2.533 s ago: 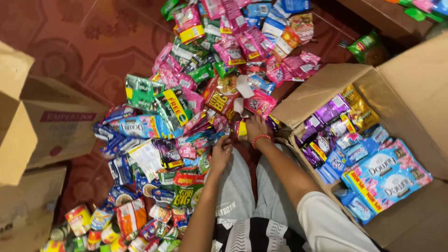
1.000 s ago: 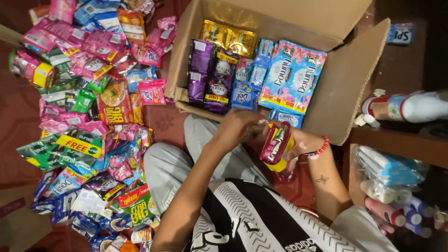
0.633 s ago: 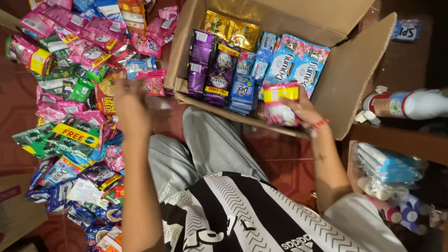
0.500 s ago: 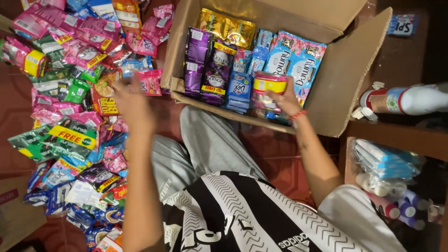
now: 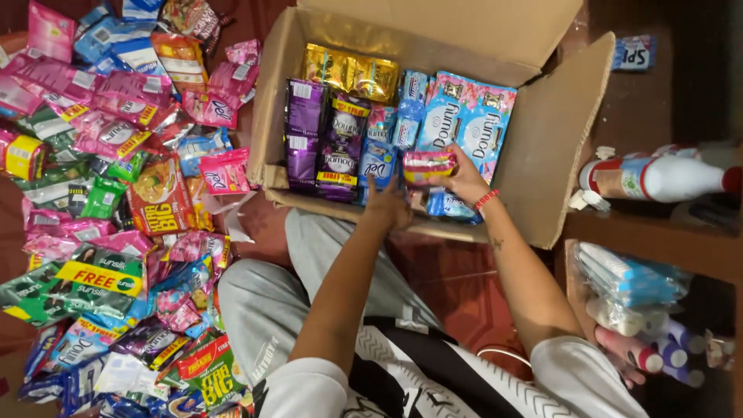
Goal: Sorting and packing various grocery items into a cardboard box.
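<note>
An open cardboard box [image 5: 553,147] stands in front of me, packed with rows of purple, gold and blue sachet packs. My right hand [image 5: 466,179] holds a pink sachet bundle [image 5: 428,166] inside the box, over the blue packs near the front wall. My left hand [image 5: 387,207] rests at the box's front edge beside that bundle, fingers curled on the packs there. I cannot tell whether it grips one.
A wide heap of pink, green, blue and orange sachets [image 5: 116,193] covers the floor to the left. A white bottle with a red cap [image 5: 658,178] lies on a wooden shelf at right. Wrapped packs and small bottles [image 5: 635,310] sit lower right.
My left hand has come from the sachet heap to the box's front edge. My right hand has carried the pink bundle into the box and lowered it among the packs.
</note>
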